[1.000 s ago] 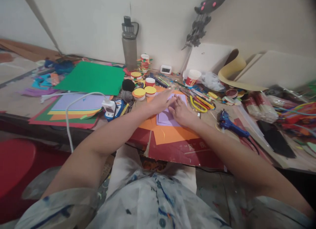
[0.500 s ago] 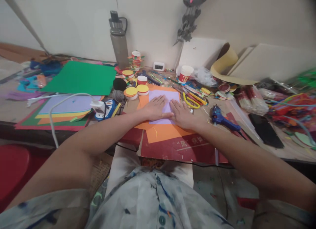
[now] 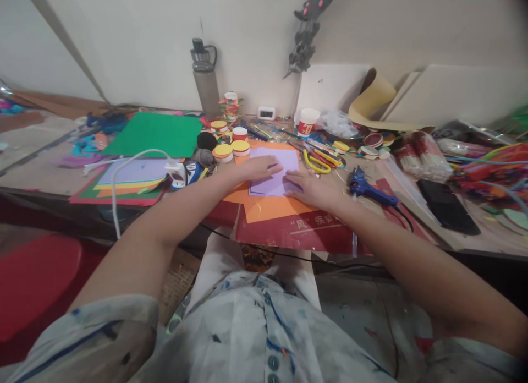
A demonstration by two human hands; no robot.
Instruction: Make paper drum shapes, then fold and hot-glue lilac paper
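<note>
A lilac paper sheet [image 3: 280, 168] lies on an orange sheet [image 3: 272, 204] at the table's front middle. My left hand [image 3: 253, 168] rests flat on the lilac sheet's left edge, fingers stretched out toward the far side. My right hand [image 3: 307, 186] lies flat on the sheet's near right corner, fingers pointing left. Neither hand holds anything. Both forearms reach in from the bottom of the view.
Yellow scissors [image 3: 319, 164] and a blue glue gun [image 3: 367, 187] lie right of the paper. Round yellow-topped tubs [image 3: 231, 149], a grey bottle [image 3: 205, 83], a green sheet [image 3: 157, 132], stacked coloured paper [image 3: 124, 182] and a black phone [image 3: 447, 209] surround it. A red stool [image 3: 33, 284] is lower left.
My hands have slid apart on the lilac sheet: the left toward its left edge, the right toward its near right corner. The camera view shifted slightly.
</note>
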